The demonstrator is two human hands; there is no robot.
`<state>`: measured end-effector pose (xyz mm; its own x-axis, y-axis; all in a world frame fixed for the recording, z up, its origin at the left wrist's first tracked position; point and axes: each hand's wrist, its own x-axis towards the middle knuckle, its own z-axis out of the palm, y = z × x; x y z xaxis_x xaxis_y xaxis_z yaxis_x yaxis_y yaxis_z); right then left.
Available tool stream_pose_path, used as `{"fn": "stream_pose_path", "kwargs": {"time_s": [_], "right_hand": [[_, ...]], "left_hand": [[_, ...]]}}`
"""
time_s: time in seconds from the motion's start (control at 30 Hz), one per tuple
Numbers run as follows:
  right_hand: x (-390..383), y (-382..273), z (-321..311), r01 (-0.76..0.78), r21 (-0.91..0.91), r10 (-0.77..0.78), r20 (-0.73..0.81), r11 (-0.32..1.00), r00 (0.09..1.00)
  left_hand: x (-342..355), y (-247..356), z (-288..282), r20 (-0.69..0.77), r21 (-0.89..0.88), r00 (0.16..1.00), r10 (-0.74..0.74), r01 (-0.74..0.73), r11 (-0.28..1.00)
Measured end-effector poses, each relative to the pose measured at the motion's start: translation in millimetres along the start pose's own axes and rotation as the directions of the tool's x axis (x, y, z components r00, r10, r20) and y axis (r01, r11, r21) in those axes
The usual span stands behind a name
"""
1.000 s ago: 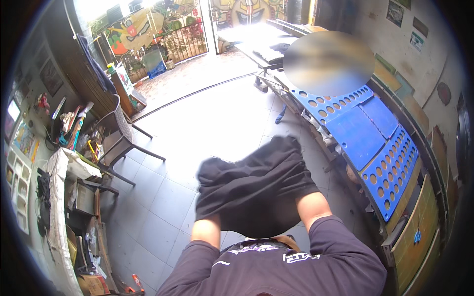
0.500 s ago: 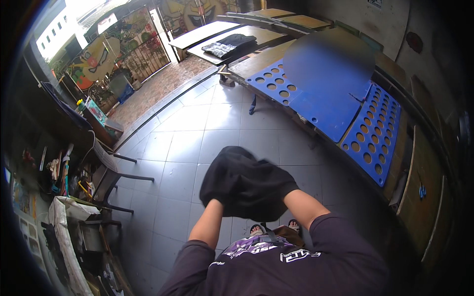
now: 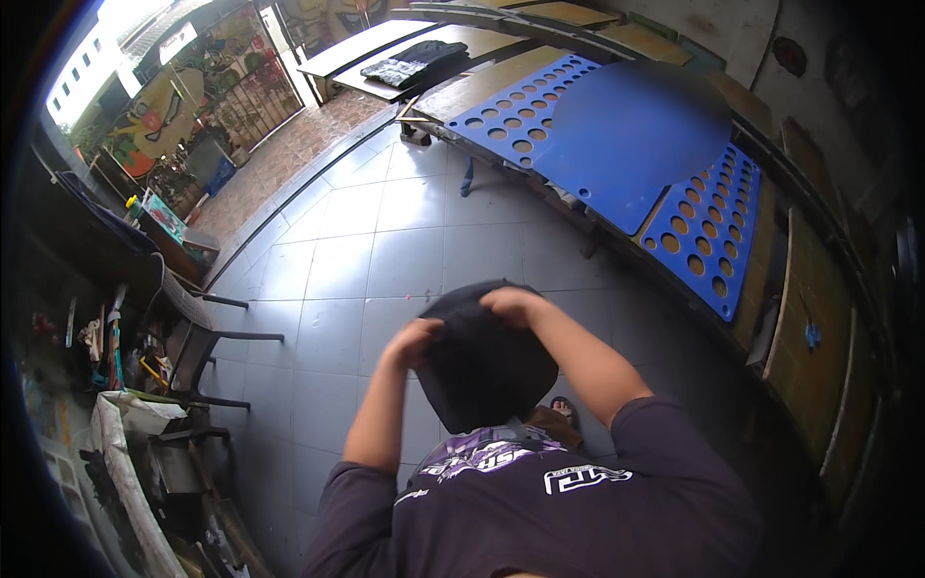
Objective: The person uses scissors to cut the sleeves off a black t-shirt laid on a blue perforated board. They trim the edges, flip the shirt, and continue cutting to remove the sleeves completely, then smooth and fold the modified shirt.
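Observation:
A black cloth garment point(image 3: 487, 376) hangs in front of my body, stretched between both hands above the tiled floor. My left hand point(image 3: 416, 341) grips its upper left edge with the fingers curled in. At the top right edge, my right hand point(image 3: 514, 305) is closed on the same fabric. Whether it is a shirt or another piece cannot be made out, as no sleeves or collar show.
To the right, blue perforated panels point(image 3: 699, 231) and a solid blue sheet point(image 3: 617, 154) lie on a long table. Folded dark clothing point(image 3: 416, 64) rests on a far board. Blue-handled scissors point(image 3: 812, 335) lie at right. A dark chair point(image 3: 188, 328) and cluttered shelf stand left.
Both hands, formerly hidden inside the bunched garment, now show outside it, gripping its upper edge. The cloth has dropped into a smoother hanging shape. My view has shifted slightly.

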<state>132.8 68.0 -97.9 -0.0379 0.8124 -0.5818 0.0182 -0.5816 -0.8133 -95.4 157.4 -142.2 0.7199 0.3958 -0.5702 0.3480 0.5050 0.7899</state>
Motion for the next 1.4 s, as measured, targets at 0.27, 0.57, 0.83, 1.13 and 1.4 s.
{"fn": "stream_pose_path", "kwargs": {"time_s": [0.27, 0.57, 0.83, 1.13, 1.4], "right_hand": [[-53.8, -26.4, -99.9, 0.413, 0.723, -0.324, -0.269, 0.554, 0.907], [-124.2, -117.3, -190.2, 0.656, 0.438, -0.403, -0.54, 0.615, 0.739], [-126.7, -153.3, -139.1, 0.768, 0.338, -0.708, -0.306, 0.544, 0.636], [-145.0, -141.0, -197.2, 0.899, 0.233, -0.479, -0.781, 0.372, 0.401], [-170.4, -109.0, -191.1, 0.71, 0.232, -0.366, -0.727, 0.665, 0.581]], "left_hand": [[-119.1, 43.6, -127.0, -0.215, -0.158, 0.224, 0.95, -0.969, 0.193], [-245.6, 125.2, -202.1, -0.258, -0.055, 0.237, 0.937, -0.972, 0.23], [-269.7, 154.9, -162.3, -0.515, 0.358, 0.217, 0.829, -0.824, 0.438], [-270.1, 130.3, -191.1, -0.448, -0.088, 0.568, 0.69, -0.796, 0.599], [-241.7, 129.5, -153.8, -0.577, 0.043, 0.721, 0.383, -0.442, 0.896]]}}
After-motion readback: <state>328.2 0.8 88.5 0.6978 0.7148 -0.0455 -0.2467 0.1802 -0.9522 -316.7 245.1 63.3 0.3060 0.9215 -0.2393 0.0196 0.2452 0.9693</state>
